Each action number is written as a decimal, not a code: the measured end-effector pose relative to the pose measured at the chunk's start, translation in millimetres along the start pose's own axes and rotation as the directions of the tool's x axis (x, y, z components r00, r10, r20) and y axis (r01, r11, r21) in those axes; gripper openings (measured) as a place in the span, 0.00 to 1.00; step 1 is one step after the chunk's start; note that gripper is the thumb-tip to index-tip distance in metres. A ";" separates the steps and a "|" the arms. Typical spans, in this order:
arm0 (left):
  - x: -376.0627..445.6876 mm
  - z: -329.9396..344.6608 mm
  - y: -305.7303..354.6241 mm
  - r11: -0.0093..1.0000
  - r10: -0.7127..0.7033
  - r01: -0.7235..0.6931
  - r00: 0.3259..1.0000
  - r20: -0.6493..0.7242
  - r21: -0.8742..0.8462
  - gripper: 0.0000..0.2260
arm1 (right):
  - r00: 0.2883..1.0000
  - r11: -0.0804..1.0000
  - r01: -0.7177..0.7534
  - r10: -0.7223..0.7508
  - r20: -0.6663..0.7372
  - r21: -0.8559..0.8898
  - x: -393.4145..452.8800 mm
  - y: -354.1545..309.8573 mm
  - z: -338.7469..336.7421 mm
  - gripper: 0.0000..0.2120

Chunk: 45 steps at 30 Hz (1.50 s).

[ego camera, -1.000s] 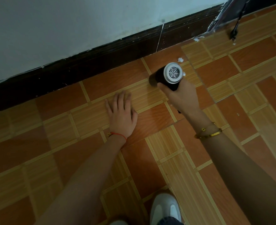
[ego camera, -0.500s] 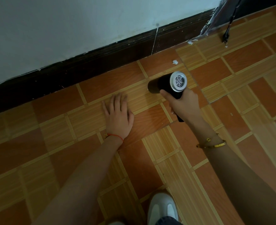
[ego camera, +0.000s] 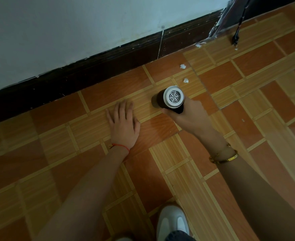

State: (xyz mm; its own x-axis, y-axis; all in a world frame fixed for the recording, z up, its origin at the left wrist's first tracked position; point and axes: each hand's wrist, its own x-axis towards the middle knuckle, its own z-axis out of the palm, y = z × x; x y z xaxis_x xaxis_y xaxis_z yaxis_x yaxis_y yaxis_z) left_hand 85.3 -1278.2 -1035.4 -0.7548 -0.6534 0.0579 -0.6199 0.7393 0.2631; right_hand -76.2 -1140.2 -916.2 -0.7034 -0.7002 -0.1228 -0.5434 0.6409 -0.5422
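A black hair dryer [ego camera: 171,100] with a white grilled rear end points at the tiled floor near the wall. My right hand [ego camera: 190,117] grips its handle, fingers wrapped round it; the handle is mostly hidden by the hand. My left hand [ego camera: 123,124] lies flat on the floor just left of the dryer's nozzle, fingers straight and together, a red string on the wrist. The dryer's nozzle end faces down and to the left, close to the floor by my left fingertips.
The floor [ego camera: 186,180] has orange and striped tan tiles. A dark skirting board [ego camera: 91,73] runs under a white wall. White scraps [ego camera: 183,66] lie near the dryer. A black cord end [ego camera: 236,39] hangs at upper right. My white shoe [ego camera: 172,221] is at the bottom.
The dryer swung from tilted left to facing its grille more toward me. My left hand stayed flat on the floor. The view shifted slightly, showing a second white scrap.
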 end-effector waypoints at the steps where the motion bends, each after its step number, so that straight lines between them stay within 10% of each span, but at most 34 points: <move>1: 0.0 -0.2 -0.1 1.000 0.001 -0.001 1.000 0.000 -0.002 0.25 | 1.000 1.000 0.000 0.000 0.007 -0.001 -1.3 0.0 0.7 0.33; 17: -0.2 -0.3 1.4 1.000 -0.002 0.002 1.000 0.002 0.011 0.25 | 0.985 0.980 -0.169 0.163 0.063 0.107 -20.0 17.4 -8.0 0.21; 28: 19.4 -4.9 34.6 0.998 0.052 -0.054 0.998 -0.031 -0.041 0.24 | 0.898 0.950 -0.288 0.311 -0.310 0.119 -20.4 56.4 -16.4 0.32; 45: 34.2 13.6 43.7 0.994 0.109 -0.109 0.994 0.019 -0.004 0.27 | 0.928 0.953 -0.270 0.296 -0.226 0.139 7.9 48.3 -15.0 0.39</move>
State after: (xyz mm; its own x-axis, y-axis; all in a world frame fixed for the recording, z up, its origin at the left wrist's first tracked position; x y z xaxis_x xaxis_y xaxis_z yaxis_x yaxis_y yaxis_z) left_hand 29.5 -1266.0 -1035.0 -0.8218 -0.5658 0.0677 -0.5332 0.8054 0.2589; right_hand -114.8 -1110.0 -930.9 -0.9171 -0.3892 -0.0861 -0.2645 0.7557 -0.5991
